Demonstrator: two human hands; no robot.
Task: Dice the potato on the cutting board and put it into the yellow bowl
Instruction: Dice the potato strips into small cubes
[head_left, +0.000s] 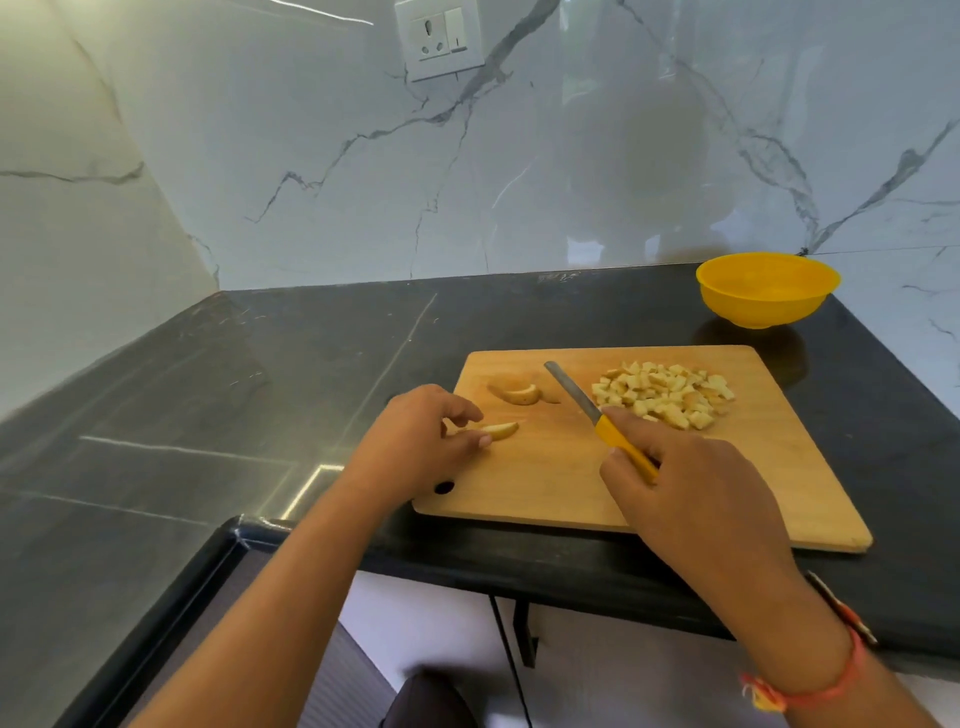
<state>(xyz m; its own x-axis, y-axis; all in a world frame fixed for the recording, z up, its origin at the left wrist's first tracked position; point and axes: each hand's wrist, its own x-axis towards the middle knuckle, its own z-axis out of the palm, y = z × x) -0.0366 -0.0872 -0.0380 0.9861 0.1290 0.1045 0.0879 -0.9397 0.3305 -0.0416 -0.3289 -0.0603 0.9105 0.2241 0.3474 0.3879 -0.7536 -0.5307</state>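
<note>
Below a marble wall (519, 182), on a dark counter (260, 389), diced potato (662, 395) was heaped on the cutting board (545, 478). A wedge (501, 430) was pinched by the left hand (415, 441), a knife (597, 415) gripped by the right hand (685, 483).

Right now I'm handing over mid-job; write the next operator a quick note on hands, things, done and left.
Left hand pinches a potato wedge at the left edge of the cutting board.
Right hand grips the knife, blade over the board.
Diced potato is piled on the board's right; other wedges lie uncut behind the held one.
Yellow bowl, beyond the far right corner, looks empty.
Left: dice the wedges, move everything into the bowl.
</note>
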